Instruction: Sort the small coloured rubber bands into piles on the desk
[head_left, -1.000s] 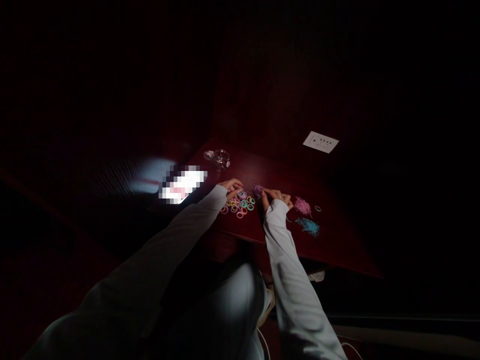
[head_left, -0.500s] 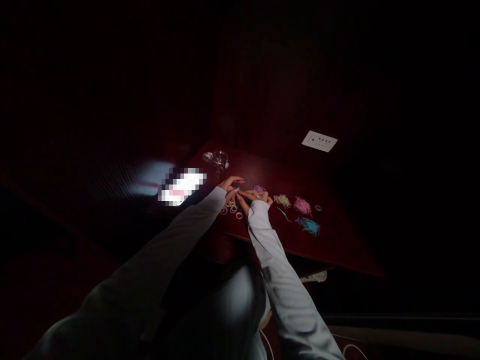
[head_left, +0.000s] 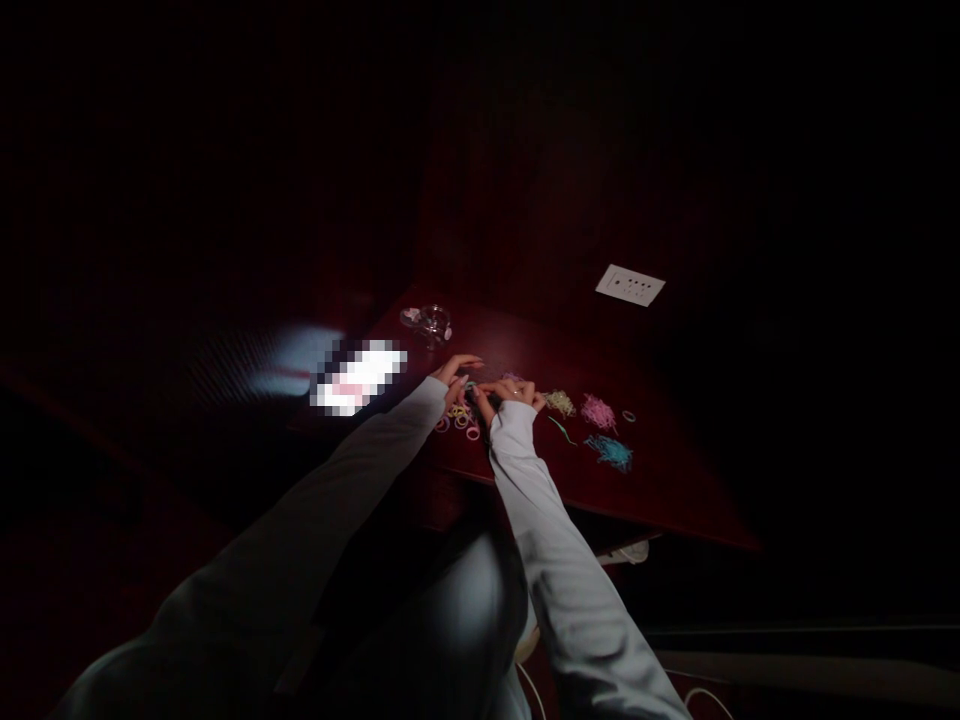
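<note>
Above the near part of the dark red table (head_left: pixel 675 500), my two hands meet at the fingertips. My left hand (head_left: pixel 454 372) pinches a small pale-green band (head_left: pixel 470 387), its forefinger stretched out over the top. From the other side, my right hand (head_left: pixel 517 394) closes its thumb and fingers on the same small piece, which the fingers partly cover. Several pink, yellow and purple rings (head_left: pixel 472 434) lie just below my hands. Beyond my right hand, a purple pile (head_left: pixel 511 378) is mostly hidden.
Right of my hands lie piles of thin bands: pale yellow (head_left: pixel 559 403), pink (head_left: pixel 598 412) and blue (head_left: pixel 611 452). A thin green hook-like tool (head_left: pixel 562 431) and a single greenish ring (head_left: pixel 628 416) lie near them. A clear jar (head_left: pixel 434 325) and a bright screen (head_left: pixel 358 378) are left.
The whole view has shifted slightly, so things sit a little further left. My fingers have moved slightly around the small piece, and its green shows more now.
</note>
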